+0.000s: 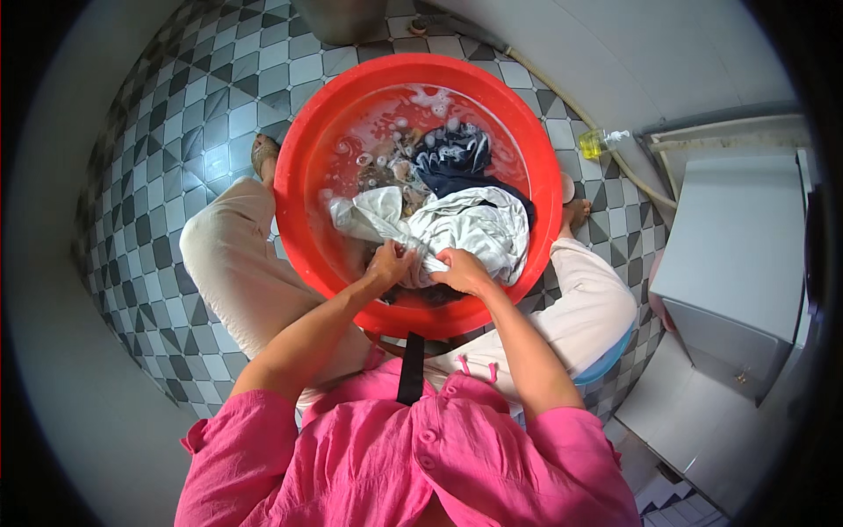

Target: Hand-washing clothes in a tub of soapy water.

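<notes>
A big red plastic basin (418, 326) holds soapy water and wet laundry. My left hand (390, 263) grips a bunched part of a wet white cloth garment (471, 221) near the basin's lower side. My right hand (461, 269) pinches a fold of the same white cloth, a short way to the right. The white cloth spreads from my hands up and over the right half of the basin. Beyond it lies a dark navy garment (454, 158) with suds on it. Brownish, patterned cloth (379, 174) shows in the water at the left. More dark cloth lies partly hidden beneath my hands.
Grey, white and dark tiles (197, 118) cover the floor. Right of the basin stand a pump bottle of yellow liquid (591, 143) and a beige hose (566, 99) along the wall. A grey box-like cabinet (731, 244) is at the far right. A blue plastic rim (609, 362) shows beside my right leg.
</notes>
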Demonstrator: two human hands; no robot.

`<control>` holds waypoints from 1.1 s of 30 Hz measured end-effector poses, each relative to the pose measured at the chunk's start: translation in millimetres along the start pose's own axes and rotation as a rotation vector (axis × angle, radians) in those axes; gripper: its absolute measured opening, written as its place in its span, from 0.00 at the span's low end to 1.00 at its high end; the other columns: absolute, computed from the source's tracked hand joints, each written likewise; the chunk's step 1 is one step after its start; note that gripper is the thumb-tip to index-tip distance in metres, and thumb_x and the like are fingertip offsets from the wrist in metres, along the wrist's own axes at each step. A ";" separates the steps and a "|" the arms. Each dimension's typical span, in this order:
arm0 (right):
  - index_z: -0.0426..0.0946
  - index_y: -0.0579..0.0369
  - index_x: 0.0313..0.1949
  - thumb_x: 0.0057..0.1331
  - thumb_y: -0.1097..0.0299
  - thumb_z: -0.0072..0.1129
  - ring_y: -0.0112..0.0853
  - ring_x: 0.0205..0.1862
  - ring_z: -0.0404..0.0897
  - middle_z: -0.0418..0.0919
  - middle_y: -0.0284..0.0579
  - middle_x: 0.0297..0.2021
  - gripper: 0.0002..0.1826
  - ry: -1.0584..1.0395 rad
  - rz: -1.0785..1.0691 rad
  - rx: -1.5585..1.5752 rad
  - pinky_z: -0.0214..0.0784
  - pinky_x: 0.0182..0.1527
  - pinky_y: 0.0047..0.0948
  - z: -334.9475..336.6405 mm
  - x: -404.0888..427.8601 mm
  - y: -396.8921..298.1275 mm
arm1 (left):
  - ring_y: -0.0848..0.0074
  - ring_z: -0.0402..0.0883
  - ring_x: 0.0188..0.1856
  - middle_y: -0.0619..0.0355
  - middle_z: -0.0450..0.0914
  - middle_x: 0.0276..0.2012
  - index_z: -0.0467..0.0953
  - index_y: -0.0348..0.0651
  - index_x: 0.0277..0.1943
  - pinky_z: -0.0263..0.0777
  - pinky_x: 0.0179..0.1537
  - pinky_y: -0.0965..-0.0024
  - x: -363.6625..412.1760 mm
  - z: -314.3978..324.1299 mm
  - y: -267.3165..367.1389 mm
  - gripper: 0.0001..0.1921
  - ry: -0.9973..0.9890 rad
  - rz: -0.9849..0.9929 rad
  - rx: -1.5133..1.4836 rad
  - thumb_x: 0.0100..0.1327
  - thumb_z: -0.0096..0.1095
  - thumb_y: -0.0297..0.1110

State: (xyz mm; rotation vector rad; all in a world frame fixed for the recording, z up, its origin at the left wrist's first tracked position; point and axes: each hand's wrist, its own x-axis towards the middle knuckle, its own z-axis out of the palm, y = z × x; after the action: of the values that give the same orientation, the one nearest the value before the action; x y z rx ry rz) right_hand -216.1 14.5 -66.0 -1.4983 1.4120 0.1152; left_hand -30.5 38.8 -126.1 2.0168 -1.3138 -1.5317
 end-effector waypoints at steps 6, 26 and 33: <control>0.72 0.65 0.42 0.50 0.74 0.63 0.23 0.33 0.74 0.77 0.41 0.31 0.19 0.016 -0.093 0.540 0.66 0.37 0.22 -13.8 -20.4 -6.9 | 0.74 0.79 0.34 0.55 0.78 0.33 0.73 0.31 0.42 0.74 0.34 0.72 -11.3 -14.9 23.6 0.19 -0.431 -0.269 -0.711 0.56 0.61 0.40; 0.70 0.64 0.50 0.55 0.75 0.63 0.18 0.35 0.73 0.77 0.36 0.35 0.22 -0.092 -0.121 0.709 0.66 0.38 0.16 -37.2 -53.6 -9.6 | 0.77 0.78 0.36 0.57 0.79 0.32 0.76 0.35 0.40 0.72 0.40 0.73 -26.3 0.3 23.8 0.15 -0.284 -0.224 -0.749 0.56 0.60 0.38; 0.75 0.63 0.43 0.57 0.72 0.62 0.17 0.35 0.71 0.77 0.34 0.33 0.14 0.143 -0.170 0.682 0.63 0.38 0.15 -40.7 -45.8 -2.6 | 0.75 0.79 0.30 0.57 0.79 0.29 0.76 0.32 0.38 0.74 0.35 0.69 -32.9 -14.1 39.5 0.14 -0.344 -0.069 -0.518 0.56 0.58 0.36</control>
State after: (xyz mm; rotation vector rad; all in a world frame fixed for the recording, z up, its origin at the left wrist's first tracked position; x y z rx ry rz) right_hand -250.1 16.9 -15.0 -1.0534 1.2488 -0.5391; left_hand -38.1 39.4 -73.4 1.5340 -0.8261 -2.0601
